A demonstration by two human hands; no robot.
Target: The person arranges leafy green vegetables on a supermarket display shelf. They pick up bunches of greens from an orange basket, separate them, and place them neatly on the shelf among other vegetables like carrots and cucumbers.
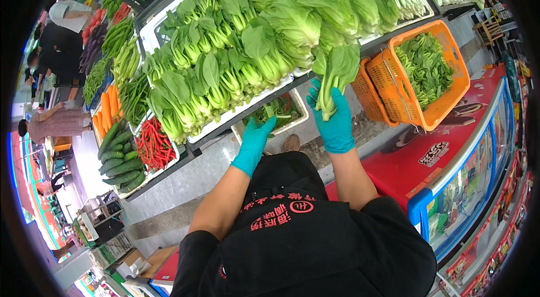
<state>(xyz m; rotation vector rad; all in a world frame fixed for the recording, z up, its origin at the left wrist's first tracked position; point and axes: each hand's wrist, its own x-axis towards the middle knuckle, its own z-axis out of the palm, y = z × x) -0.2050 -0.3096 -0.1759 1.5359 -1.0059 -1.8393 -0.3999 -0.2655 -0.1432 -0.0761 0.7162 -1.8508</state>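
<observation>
A leafy head of bok choy [337, 71] is in my right hand [336, 122], its pale stem end toward me and its leaves toward the display. My left hand [254, 141], also in a teal glove, holds nothing and has its thumb apart from the fingers. Below that hand, under the shelf edge, a white crate [301, 105] contains loose greens [280, 112]. Rows of bok choy [211, 73] lie on the display in front of me. Heads of lettuce [291, 22] are heaped beside them, behind the held bok choy.
Orange plastic baskets [457, 82] stand at right, one with leafy greens [424, 69], near a red chest freezer [392, 170]. Red chillies [154, 143], cucumbers [122, 170] and carrots [109, 107] fill the left end. Other people [61, 50] stand beyond at far left.
</observation>
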